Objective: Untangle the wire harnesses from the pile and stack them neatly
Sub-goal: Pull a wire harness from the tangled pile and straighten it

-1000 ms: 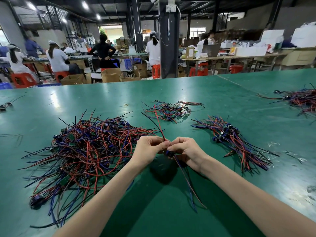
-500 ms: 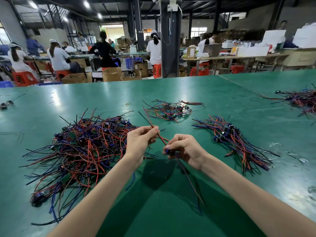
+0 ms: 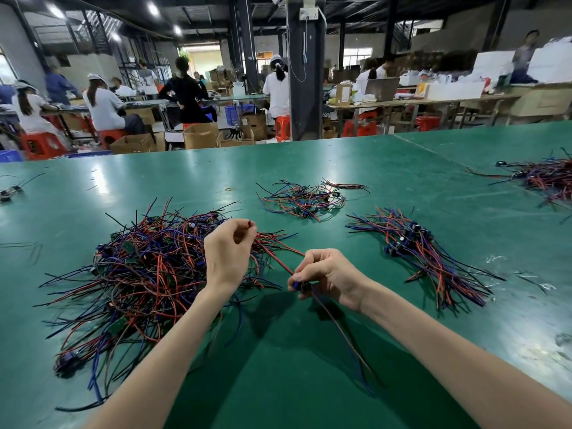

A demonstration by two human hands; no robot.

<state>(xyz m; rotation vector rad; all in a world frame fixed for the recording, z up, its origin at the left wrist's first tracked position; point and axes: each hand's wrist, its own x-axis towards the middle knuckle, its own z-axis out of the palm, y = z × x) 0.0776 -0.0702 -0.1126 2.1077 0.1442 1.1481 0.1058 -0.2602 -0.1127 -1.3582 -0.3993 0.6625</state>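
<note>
A big tangled pile of red, blue and black wire harnesses (image 3: 145, 274) lies on the green table (image 3: 278, 382) at the left. My right hand (image 3: 328, 274) pinches the blue connector of one wire harness (image 3: 340, 329), whose wires trail down toward me. A red wire (image 3: 275, 258) runs from that hand up to my left hand (image 3: 227, 252), which pinches its far end over the pile's right edge. A laid-out stack of harnesses (image 3: 424, 252) sits to the right of my right hand.
A smaller loose bunch of harnesses (image 3: 306, 199) lies farther back in the middle. Another pile (image 3: 544, 178) sits at the far right edge. A stray harness (image 3: 9, 191) is at the far left. People work at benches beyond the table.
My hands have drawn apart: the left one slid up and left along the red wire, stretching it straight, while the right one kept hold of the connector.
</note>
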